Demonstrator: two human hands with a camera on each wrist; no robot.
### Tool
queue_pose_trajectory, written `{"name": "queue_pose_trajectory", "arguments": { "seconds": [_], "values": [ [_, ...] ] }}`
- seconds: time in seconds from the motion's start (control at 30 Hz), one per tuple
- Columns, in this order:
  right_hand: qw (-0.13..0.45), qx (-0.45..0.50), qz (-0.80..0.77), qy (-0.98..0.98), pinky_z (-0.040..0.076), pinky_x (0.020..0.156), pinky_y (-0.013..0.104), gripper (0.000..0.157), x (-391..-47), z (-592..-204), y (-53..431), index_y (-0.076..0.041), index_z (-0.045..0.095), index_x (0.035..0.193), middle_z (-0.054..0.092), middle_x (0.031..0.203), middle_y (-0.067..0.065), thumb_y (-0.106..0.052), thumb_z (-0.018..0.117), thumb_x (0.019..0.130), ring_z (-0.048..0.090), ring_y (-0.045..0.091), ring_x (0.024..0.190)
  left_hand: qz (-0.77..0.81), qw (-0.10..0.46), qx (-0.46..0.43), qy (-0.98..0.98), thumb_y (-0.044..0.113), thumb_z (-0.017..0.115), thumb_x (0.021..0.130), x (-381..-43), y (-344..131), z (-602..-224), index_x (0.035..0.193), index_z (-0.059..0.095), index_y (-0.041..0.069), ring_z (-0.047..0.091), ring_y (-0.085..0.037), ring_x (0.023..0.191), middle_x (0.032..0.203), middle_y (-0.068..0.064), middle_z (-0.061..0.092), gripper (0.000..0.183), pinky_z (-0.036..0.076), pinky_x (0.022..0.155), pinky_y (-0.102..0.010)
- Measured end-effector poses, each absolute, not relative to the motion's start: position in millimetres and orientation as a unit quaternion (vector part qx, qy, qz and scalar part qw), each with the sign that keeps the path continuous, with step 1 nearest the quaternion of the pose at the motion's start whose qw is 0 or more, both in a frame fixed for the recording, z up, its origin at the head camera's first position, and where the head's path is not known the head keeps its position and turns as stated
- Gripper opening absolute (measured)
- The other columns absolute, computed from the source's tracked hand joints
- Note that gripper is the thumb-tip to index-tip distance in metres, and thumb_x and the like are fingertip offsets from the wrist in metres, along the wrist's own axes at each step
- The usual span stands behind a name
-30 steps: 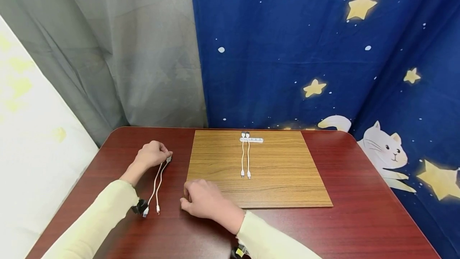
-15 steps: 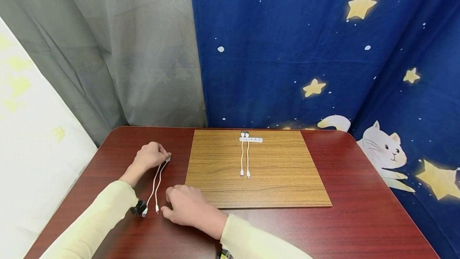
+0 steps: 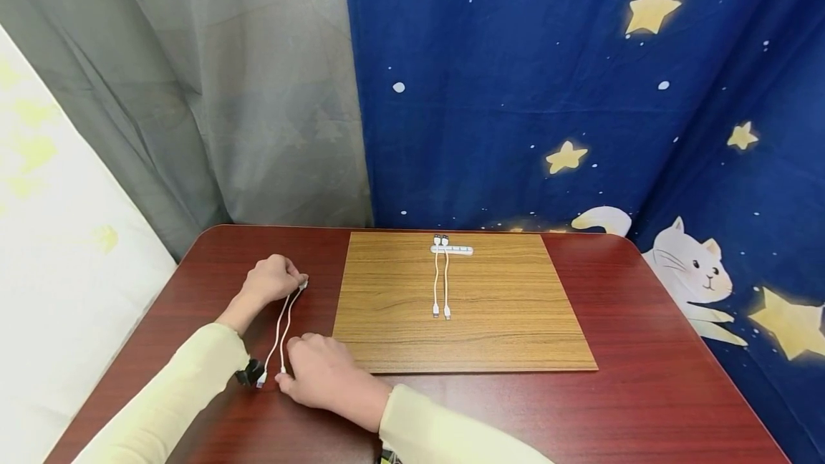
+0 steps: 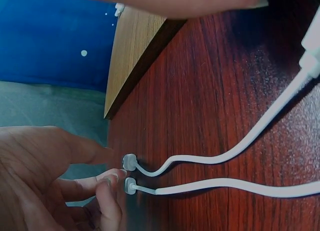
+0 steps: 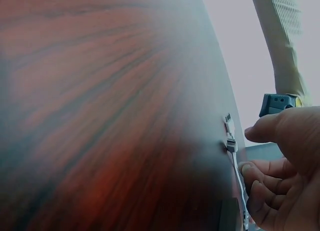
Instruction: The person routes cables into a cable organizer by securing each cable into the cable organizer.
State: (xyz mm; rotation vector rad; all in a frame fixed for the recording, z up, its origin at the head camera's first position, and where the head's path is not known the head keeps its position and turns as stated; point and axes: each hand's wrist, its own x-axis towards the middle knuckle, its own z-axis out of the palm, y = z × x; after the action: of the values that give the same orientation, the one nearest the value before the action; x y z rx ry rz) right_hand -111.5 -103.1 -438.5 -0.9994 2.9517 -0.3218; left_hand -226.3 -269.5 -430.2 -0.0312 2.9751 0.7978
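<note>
Two white charging cables lie side by side on the left of the table: a left cable (image 3: 278,331) and a right cable (image 3: 289,317). My left hand (image 3: 271,278) is at their far ends; its fingertips pinch the plug (image 4: 130,162) of the right cable, with the other plug (image 4: 130,186) just beside the fingers. Close to the near end of the right cable, my right hand (image 3: 322,371) has its thumb and fingers parted. In the right wrist view, two near plugs (image 5: 231,144) sit by the thumb and fingers; touch cannot be told.
A wood-grain board (image 3: 515,313) lies on the dark red table (image 3: 644,392). At its far edge is a white cable clip strip (image 3: 460,250), holding two more white cables (image 3: 446,281). Grey and blue curtains (image 3: 451,92) stand behind the table.
My right hand has moved left, off the board's near left corner to the near end of the right cable. My left hand stays at the far plugs.
</note>
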Motion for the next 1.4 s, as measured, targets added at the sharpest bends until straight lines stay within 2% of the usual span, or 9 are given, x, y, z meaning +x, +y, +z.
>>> {"name": "queue_pose_trajectory", "arguments": {
  "seconds": [0.33,0.63,0.87,1.13,1.4],
  "values": [
    [0.009,-0.31,-0.089,0.946,0.05,0.059,0.029,0.031,-114,-444,-111,-0.022,0.061,0.081,0.057,0.076,-0.006,-0.049,0.076,0.088,0.062,0.012,0.071,0.248,0.047,-0.019,0.967,0.03,0.071,0.094,-229,-269,-433,0.069,0.067,0.01,0.055,-0.021,0.057,0.062,-0.001,0.058,0.032,0.043,0.054,-0.037],
    [0.031,-0.303,-0.085,0.949,0.049,0.054,0.031,0.035,-113,-443,-117,-0.027,0.055,0.069,0.056,0.071,-0.008,-0.047,0.078,0.086,0.063,0.012,0.068,0.231,0.053,-0.02,0.971,0.03,0.069,0.094,-229,-266,-433,0.067,0.065,0.012,0.057,-0.026,0.061,0.065,-0.002,0.06,0.033,0.047,0.058,-0.043],
    [0.02,-0.305,-0.066,0.95,0.049,0.05,0.034,0.024,-111,-443,-120,-0.021,0.065,0.076,0.063,0.074,-0.005,-0.039,0.078,0.085,0.063,0.014,0.066,0.214,0.066,-0.038,0.974,0.031,0.068,0.094,-230,-264,-432,0.063,0.063,0.014,0.057,-0.028,0.061,0.064,-0.003,0.059,0.036,0.045,0.057,-0.043],
    [0.028,-0.307,-0.066,0.949,0.048,0.048,0.034,0.021,-111,-444,-121,-0.019,0.065,0.076,0.062,0.072,-0.004,-0.034,0.078,0.083,0.062,0.015,0.063,0.203,0.08,-0.041,0.975,0.032,0.066,0.097,-232,-262,-433,0.06,0.057,0.014,0.054,-0.027,0.057,0.059,-0.003,0.054,0.041,0.041,0.055,-0.041],
    [0.015,-0.313,-0.056,0.948,0.047,0.046,0.034,0.022,-110,-440,-120,-0.02,0.063,0.075,0.06,0.07,-0.004,-0.035,0.077,0.083,0.062,0.015,0.062,0.207,0.087,-0.042,0.974,0.03,0.067,0.095,-232,-261,-434,0.062,0.058,0.014,0.056,-0.028,0.061,0.063,-0.004,0.055,0.038,0.042,0.058,-0.042]
  ]
}}
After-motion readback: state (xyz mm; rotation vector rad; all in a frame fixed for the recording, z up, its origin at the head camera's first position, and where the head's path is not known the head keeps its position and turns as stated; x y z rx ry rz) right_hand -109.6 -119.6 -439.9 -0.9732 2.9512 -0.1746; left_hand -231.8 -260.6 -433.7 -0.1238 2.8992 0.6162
